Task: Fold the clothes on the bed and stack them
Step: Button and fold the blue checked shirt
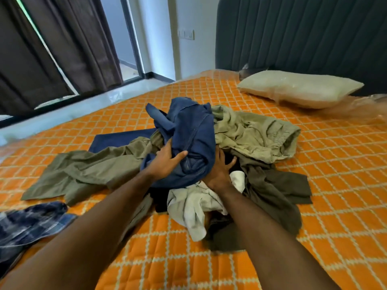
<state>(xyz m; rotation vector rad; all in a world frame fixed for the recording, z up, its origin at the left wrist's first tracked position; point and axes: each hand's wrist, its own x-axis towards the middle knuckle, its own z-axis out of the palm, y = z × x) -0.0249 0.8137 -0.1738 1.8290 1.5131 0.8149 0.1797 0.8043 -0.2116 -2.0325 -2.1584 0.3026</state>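
A pile of crumpled clothes lies in the middle of the orange checked bed cover (314, 185). On top is a bunched dark blue denim garment (188, 130). My left hand (167, 160) grips its near left side with the thumb across the fabric. My right hand (219, 170) reaches under its right side, fingers spread against the pile. Olive green trousers (83, 170) trail to the left. A light khaki garment (255, 135) lies behind on the right, a dark brown one (276, 185) at the right, and a white one (192, 204) at the front.
A blue plaid garment (31, 225) lies at the bed's near left edge. A flat dark blue piece (117, 139) sits behind the olive trousers. A pillow (299, 88) in plastic rests by the dark headboard (303, 32). Curtains (52, 49) and a glass door stand beyond the bed's left side.
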